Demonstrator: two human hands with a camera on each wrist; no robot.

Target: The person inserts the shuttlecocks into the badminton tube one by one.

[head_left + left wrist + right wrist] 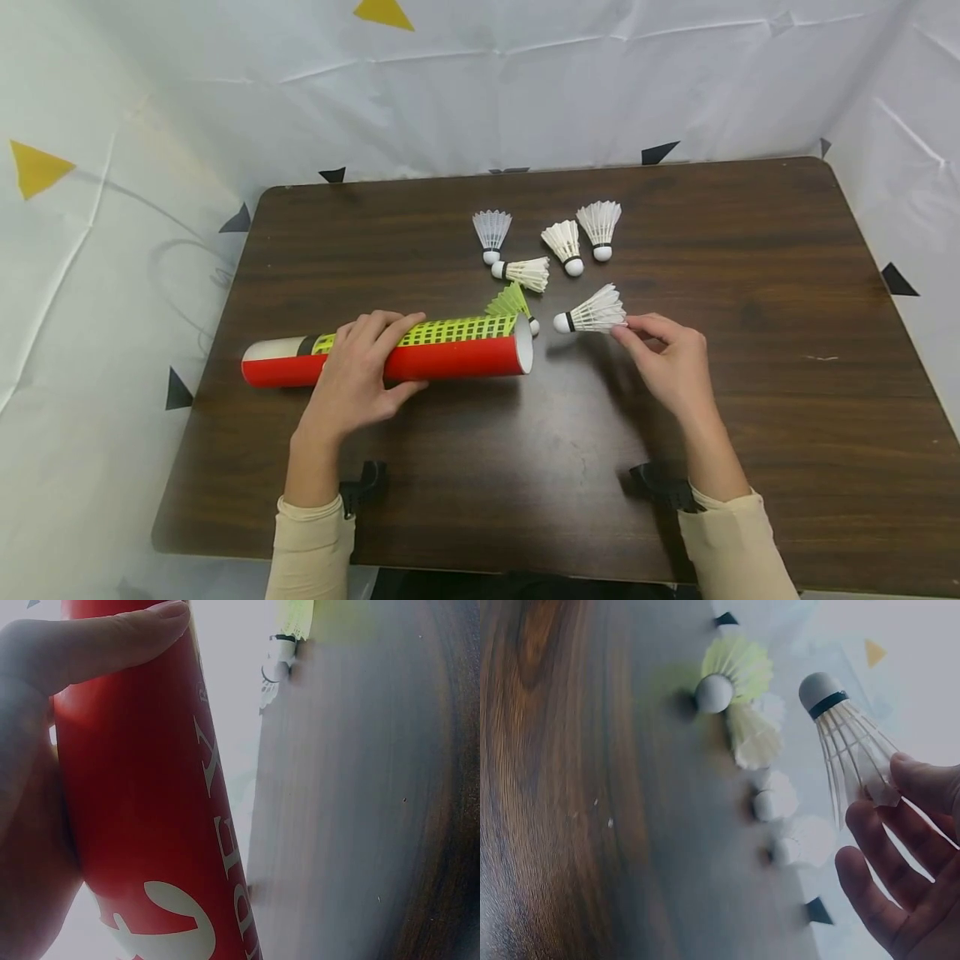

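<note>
Above a table (780,400), the right hand (675,360) pinches a shuttlecock (597,313) at its left, the left hand (362,375) gripping a tube (453,354).

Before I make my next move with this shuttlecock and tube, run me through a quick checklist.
1. Left hand gripping the red-and-yellow tube: ok.
2. Right hand pinching the white shuttlecock by its skirt: ok.
3. That shuttlecock's cork pointing towards the tube: ok.
4. Cork at the tube's right end: not ok; there is a gap between them.
5. Tube's right end uncapped: cannot tell for sure.
6. Yellow-green shuttlecock clear of the tube: cannot tell; the tube partly covers it in the head view.
</note>
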